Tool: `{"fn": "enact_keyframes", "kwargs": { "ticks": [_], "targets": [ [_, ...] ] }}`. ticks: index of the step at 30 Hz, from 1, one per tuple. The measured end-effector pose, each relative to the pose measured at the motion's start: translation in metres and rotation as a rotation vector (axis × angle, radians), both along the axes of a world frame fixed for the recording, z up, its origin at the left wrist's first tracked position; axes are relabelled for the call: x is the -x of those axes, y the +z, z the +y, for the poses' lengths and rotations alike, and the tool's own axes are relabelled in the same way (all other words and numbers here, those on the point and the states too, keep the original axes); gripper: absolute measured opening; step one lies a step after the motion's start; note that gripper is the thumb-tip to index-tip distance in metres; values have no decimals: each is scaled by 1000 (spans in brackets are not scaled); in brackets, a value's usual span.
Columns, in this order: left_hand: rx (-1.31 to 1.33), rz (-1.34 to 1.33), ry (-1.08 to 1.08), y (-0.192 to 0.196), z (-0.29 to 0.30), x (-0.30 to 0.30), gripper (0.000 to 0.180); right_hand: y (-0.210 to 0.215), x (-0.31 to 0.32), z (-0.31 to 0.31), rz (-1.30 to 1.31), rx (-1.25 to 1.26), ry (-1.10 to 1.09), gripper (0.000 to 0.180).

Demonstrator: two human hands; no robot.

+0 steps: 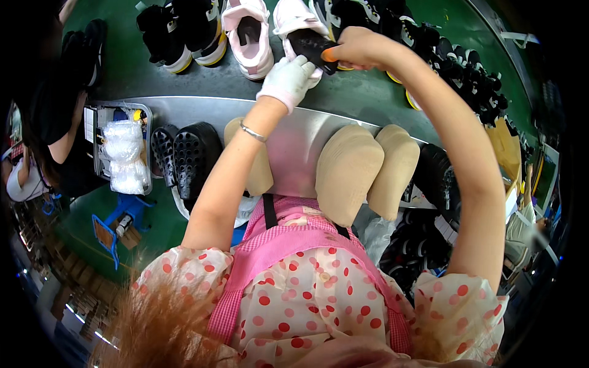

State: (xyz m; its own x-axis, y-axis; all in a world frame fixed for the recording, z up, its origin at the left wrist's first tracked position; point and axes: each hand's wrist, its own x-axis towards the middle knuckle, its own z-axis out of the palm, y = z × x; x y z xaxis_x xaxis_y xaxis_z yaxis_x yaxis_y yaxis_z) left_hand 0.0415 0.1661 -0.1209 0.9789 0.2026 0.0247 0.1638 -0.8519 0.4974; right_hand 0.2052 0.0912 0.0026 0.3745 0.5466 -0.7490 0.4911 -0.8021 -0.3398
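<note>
A white and pink shoe [300,21] lies on the green work surface at the top middle, its opening toward me. My left hand [288,80], in a white glove, grips the near heel end of this shoe. Partly inside the opening is a black, glossy insole-like piece [310,48]; its exact kind is unclear. My right hand [359,49], bare but for an orange cover on one finger, pinches the near end of that piece from the right. Just left stands the other white and pink shoe [250,43], dark inside and untouched.
Black shoes [181,37] stand at the far left, with more black shoes [466,67] at right. Nearer me are beige fabric-covered forms [350,165] and black studded forms [196,156]. A tray [149,132] holds clear plastic packs [126,150]. Another person's arm [66,138] is at left.
</note>
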Motion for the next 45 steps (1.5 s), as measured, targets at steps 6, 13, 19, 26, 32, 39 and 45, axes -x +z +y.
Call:
{"fn": "enact_keyframes", "kwargs": {
  "ticks": [6, 13, 19, 26, 32, 39, 45],
  "targets": [
    [90, 44, -9, -3, 14, 3, 27, 2, 0, 34, -11, 2, 52, 39],
    [168, -10, 17, -3, 30, 13, 27, 9, -13, 15, 350, 116, -309, 43],
    [125, 36, -33, -7, 32, 8, 26, -28, 16, 53, -212, -35, 122, 43],
    [274, 223, 138, -8, 22, -2, 35, -77, 56, 69, -599, -194, 265, 22],
    [162, 345, 154, -16, 22, -6, 35, -120, 55, 81, -630, -371, 164, 22],
    [-13, 314, 232, -10, 14, -8, 33, -127, 56, 74, -735, -559, 218, 19],
    [-272, 302, 268, 19, 44, 5, 41, -28, 51, -8, -180, -605, -79, 36]
  ]
}}
